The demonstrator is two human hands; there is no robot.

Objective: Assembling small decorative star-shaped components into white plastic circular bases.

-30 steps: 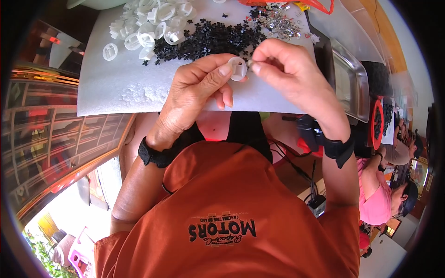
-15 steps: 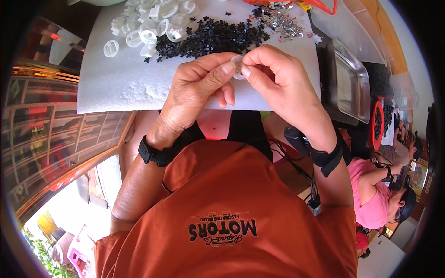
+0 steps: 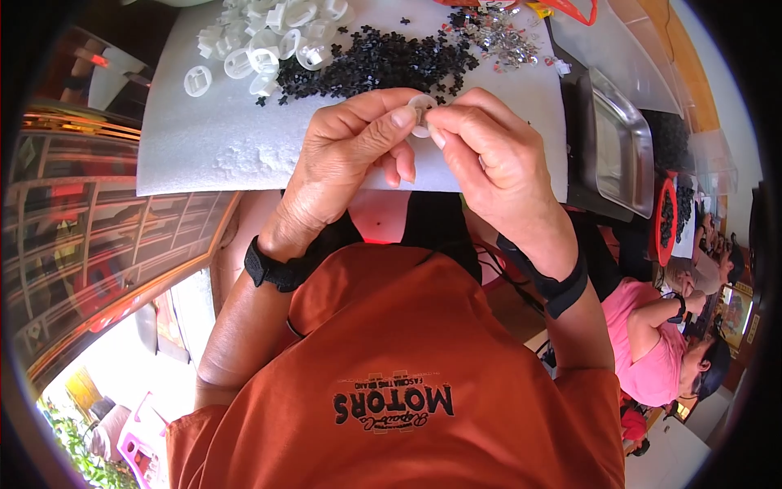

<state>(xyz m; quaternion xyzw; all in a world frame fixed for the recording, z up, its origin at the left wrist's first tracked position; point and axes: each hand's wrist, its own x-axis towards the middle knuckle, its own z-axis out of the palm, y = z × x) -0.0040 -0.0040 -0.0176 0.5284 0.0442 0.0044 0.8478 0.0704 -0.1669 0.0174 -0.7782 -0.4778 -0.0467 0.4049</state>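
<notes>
Your left hand (image 3: 354, 138) has its grip closed in a pinch, thumb on the near face and fingers behind, holding a small round white disc (image 3: 422, 101) up above the front part of the desk. Your right hand (image 3: 501, 151) is at the disc's right side, thumb and index fingertip drawn almost together against it; whether that grip has a small piece in it you cannot tell from here, as the fingertips hide the spot.

The disc looks like translucent plastic, thin-rimmed. Beyond your left hand sits a heap of white plastic parts (image 3: 265, 37), round-faced with blocky backs, and one similar part (image 3: 198, 81) lies apart to its left. Next to the heap spreads a pile of matte black pieces (image 3: 379, 61), small and cross-shaped, and to the right of these a scatter of shiny silver bits (image 3: 509, 39).

All of it rests on a white foam-like sheet (image 3: 191, 147), roughened near its front edge, covering the desk. Off the right side stands a shallow steel tray (image 3: 645, 163), and past it a red basin (image 3: 656, 224) with black pieces inside. A person in pink (image 3: 652, 350) sits farther right; a wooden cabinet (image 3: 114, 244) with glassy panels lines your left.
</notes>
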